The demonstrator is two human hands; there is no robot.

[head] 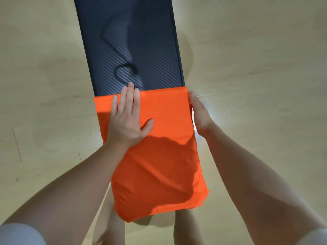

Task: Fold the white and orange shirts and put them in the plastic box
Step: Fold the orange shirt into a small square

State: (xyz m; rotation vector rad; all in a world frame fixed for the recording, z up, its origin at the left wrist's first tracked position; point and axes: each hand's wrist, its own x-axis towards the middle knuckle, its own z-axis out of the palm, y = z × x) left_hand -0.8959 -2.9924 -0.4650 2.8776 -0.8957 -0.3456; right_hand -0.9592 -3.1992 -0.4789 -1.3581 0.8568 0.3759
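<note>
The orange shirt [164, 156] lies folded into a long rectangle over the near end of a narrow dark table [134, 41], its near edge hanging off the table. My left hand [126, 119] presses flat on the shirt's far left part, fingers straight, fingertips reaching past the fold onto the table. My right hand [199, 114] stands edge-on against the shirt's right side, fingers straight along the fabric edge. No white shirt or plastic box is in view.
The dark table has a carbon-weave surface and runs away from me. Pale wooden floor [256, 68] surrounds it on both sides. My legs [109, 227] show below the hanging shirt edge.
</note>
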